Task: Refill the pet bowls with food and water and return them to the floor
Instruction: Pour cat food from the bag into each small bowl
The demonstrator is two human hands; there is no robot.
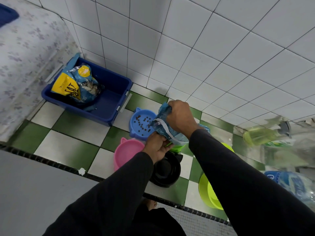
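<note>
Your right hand (179, 116) has its fingers curled tight round the crumpled upper end of the blue food bag (166, 126), bunching the foil in your fist, while your left hand (157, 147) pinches the bag's lower edge from beneath, thumb and fingers closed on it. The bag hangs tilted between your two grips, its opening pointing away from your right fingers toward the blue bowl (142, 124). That bowl sits on the floor just beyond your left fingertips and holds a scatter of dark kibble (143, 123) across its bottom. Just to the outside of your left hand, near your wrist, sits the pink bowl (127, 153), and directly under that wrist is the black bowl (167, 169). A green bowl (177, 147) peeks out right below the bag, touching your left fingers or nearly so; you cannot tell which. Another green bowl (208, 193) lies under your right forearm, on the checkered floor (71, 133). Well beyond your left fingers, against the tiled wall (187, 48), a blue bin (109, 99) holds a second cat food bag (76, 84). Out past your right arm are a yellow-green spray bottle (262, 135) and a water bottle (293, 183), both blurred.
</note>
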